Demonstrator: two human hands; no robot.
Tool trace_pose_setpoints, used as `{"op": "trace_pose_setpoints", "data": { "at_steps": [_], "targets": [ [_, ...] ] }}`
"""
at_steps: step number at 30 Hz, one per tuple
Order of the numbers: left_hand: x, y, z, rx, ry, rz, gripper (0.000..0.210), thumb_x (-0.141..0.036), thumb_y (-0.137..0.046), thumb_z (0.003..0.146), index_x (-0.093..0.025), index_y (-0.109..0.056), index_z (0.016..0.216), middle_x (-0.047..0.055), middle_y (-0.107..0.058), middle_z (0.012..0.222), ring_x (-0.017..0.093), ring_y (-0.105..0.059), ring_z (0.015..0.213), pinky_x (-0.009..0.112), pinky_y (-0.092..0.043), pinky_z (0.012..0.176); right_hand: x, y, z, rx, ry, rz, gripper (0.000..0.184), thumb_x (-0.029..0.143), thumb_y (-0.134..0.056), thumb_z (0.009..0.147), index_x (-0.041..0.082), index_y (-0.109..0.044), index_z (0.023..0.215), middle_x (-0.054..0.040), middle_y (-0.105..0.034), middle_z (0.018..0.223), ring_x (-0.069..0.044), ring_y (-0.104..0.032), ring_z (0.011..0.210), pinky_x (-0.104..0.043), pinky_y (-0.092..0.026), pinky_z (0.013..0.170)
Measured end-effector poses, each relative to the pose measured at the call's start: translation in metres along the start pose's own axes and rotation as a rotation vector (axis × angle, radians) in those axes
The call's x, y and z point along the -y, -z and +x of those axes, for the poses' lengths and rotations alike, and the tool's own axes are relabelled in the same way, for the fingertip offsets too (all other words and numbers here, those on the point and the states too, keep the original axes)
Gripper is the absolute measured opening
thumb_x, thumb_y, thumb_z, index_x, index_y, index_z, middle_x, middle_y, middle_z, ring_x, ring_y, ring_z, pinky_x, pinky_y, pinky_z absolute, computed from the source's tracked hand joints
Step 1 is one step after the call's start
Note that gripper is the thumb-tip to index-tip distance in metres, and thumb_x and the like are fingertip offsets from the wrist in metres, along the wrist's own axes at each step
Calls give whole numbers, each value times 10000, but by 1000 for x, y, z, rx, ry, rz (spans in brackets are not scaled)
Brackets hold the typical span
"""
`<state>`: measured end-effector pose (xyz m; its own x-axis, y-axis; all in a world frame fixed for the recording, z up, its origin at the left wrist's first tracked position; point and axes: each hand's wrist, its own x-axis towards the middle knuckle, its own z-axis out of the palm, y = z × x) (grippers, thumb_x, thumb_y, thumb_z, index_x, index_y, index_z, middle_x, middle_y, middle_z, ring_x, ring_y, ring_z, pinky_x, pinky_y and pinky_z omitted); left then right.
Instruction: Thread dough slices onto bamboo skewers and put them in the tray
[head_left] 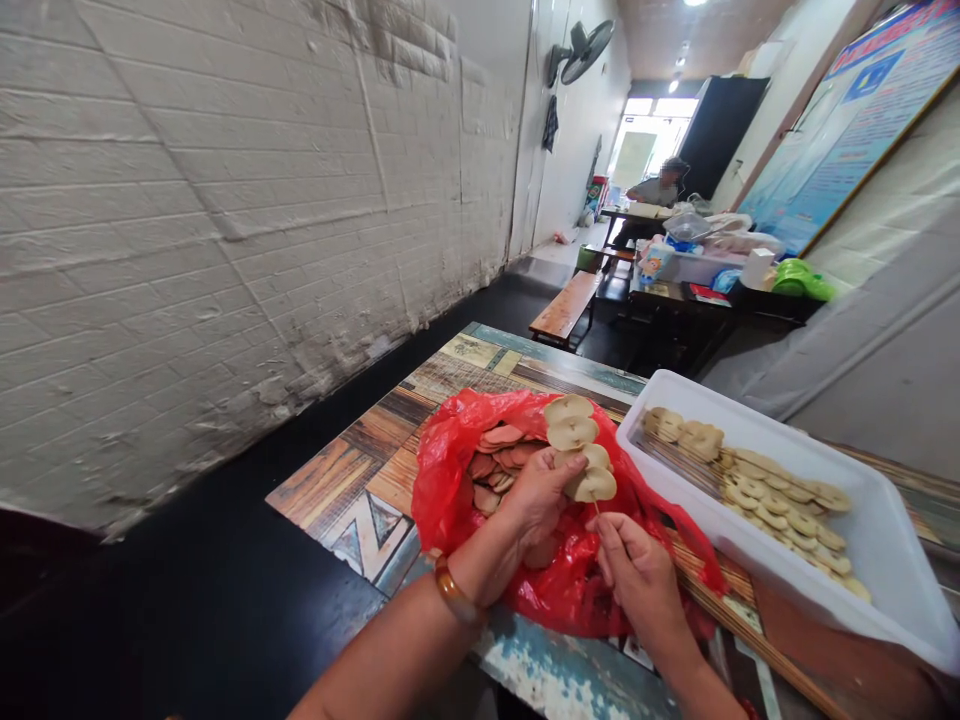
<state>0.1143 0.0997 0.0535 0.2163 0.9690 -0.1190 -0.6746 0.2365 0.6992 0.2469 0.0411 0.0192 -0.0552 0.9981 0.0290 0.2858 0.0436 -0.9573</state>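
Observation:
My left hand [541, 492] is closed on pale round food slices [574, 432] that are threaded on a thin skewer. Just below, my right hand [637, 570] pinches the lower end of that skewer [597, 508]. Both hands are over an open red plastic bag [450, 470], where many loose round slices [491, 465] lie, some pinkish and some pale. To the right stands a white plastic tub [892, 500] holding several filled skewers [780, 500] laid side by side. A bundle of bare sticks [750, 635] lies beside my right forearm.
The patterned wooden table [382, 455] carries bag and tub. A white brick-pattern wall [225, 220] runs along the left. Beyond are a wooden bench [568, 303], a cluttered table [686, 290], a seated person [660, 188] and a wall fan [587, 52].

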Motion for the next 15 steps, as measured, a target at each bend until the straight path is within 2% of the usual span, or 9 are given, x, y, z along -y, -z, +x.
{"op": "trace_pose_setpoints", "data": {
  "at_steps": [5, 10, 15],
  "targets": [
    [3, -4, 1, -47, -11, 9, 437, -406, -815, 540, -85, -683, 806, 58, -647, 650, 141, -583, 577, 261, -445, 619, -1, -1, 0, -42, 10, -58, 423, 543, -447, 864, 163, -631, 846, 67, -440, 439, -112, -437, 390, -212, -354, 412],
    [7, -2, 2, -62, -5, 18, 434, -408, -817, 529, -85, -693, 792, 70, -650, 648, 147, -579, 578, 268, -441, 610, 3, -2, 0, -98, 37, -99, 463, 593, -432, 847, 186, -644, 786, 49, -469, 415, -129, -463, 371, -227, -359, 392],
    [8, -2, 1, -57, 2, 27, 407, -407, -814, 533, -84, -683, 742, 67, -636, 628, 145, -579, 573, 266, -450, 609, 4, -1, 0, -92, 48, -118, 466, 595, -421, 850, 190, -639, 777, 36, -487, 424, -140, -479, 380, -235, -361, 391]
  ]
}}
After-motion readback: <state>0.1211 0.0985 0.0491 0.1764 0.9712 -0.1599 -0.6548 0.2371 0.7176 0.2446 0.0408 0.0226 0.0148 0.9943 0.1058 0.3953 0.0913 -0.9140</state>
